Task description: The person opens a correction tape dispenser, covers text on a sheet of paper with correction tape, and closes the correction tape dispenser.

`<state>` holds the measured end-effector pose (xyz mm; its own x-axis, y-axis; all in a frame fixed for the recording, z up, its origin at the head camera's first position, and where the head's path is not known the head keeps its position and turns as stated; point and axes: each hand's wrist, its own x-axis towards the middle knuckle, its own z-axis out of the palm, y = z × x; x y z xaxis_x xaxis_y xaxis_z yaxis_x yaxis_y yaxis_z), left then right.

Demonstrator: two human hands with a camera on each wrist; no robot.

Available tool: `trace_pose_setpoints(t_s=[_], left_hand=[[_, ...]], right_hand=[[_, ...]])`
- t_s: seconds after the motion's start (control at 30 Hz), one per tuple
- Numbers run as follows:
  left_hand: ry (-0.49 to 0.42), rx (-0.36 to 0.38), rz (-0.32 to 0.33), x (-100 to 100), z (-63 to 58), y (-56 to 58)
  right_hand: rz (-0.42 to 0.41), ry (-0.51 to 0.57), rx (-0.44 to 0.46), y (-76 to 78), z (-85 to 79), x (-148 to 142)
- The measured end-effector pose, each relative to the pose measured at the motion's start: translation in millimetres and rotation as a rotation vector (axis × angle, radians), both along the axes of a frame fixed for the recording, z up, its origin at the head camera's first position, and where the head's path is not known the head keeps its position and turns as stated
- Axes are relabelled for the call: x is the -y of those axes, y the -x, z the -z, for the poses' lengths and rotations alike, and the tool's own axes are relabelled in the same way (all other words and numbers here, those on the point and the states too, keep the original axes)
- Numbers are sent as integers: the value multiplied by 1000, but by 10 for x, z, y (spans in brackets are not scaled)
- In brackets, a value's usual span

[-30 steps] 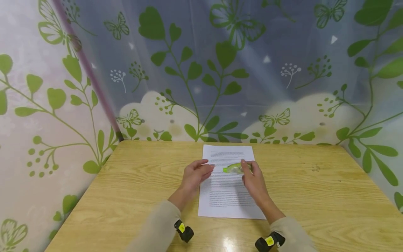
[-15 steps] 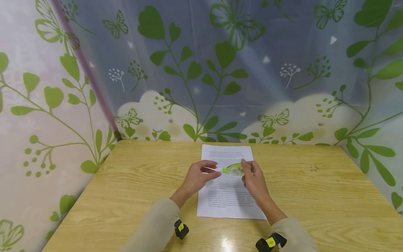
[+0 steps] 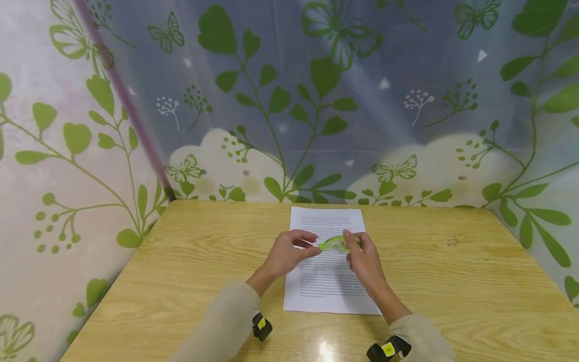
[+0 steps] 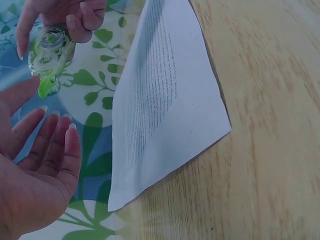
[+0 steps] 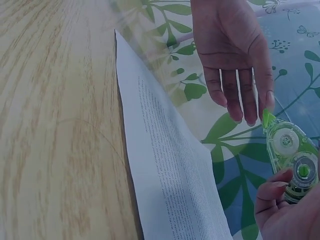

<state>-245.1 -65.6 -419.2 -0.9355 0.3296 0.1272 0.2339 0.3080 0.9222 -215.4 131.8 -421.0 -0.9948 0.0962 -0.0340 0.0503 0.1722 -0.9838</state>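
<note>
In the head view my right hand point(image 3: 365, 260) holds a clear-and-green correction tape point(image 3: 333, 244) above a printed sheet of paper point(image 3: 312, 301). Through its see-through case the round reels point(image 5: 286, 141) show in the right wrist view. A bright green cap point(image 5: 267, 119) covers the tip and points left. My left hand point(image 3: 284, 254) reaches in from the left, palm turned inward and fingers loosely extended. Its thumb tip is right at the green cap, while the other fingers point(image 4: 47, 145) stay apart from it in the left wrist view.
The sheet lies on a wood-grain table point(image 3: 203, 261), its far end near the back edge. Behind the table hangs a cloth point(image 3: 289, 100) printed with leaves and butterflies, and another patterned cloth point(image 3: 59, 176) is at the left. Both sleeves carry black wrist cameras point(image 3: 261, 327).
My left hand has moved right, bringing its thumb to the green cap, and its fingers have spread apart from the thumb. The right hand with the correction tape has hardly moved.
</note>
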Motion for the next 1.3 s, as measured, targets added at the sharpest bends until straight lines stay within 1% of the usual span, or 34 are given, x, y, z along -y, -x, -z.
trace_pose_setpoints(t_s=[0.2,0.4,0.53,0.73,0.97,1.1,1.3], left_hand=[[33,-1,-10,-5,7,-5],[45,-12,-9,-7,20,-8],[69,-33,7,-14,32,-3],[103,-60,53,-16,58,13],[140,-88,45,1,74,12],[156,-86,43,6,64,0],[171,-76,59,26,71,-9]], right_hand=[[6,7,8,-7,12,26],[9,17,-1,-18,20,56],[3,29,-3,-29,18,72],[2,39,-10,-41,14,78],[7,29,-14,-27,51,68],[11,27,-17,-29,68,65],[9,17,-23,-38,74,65]])
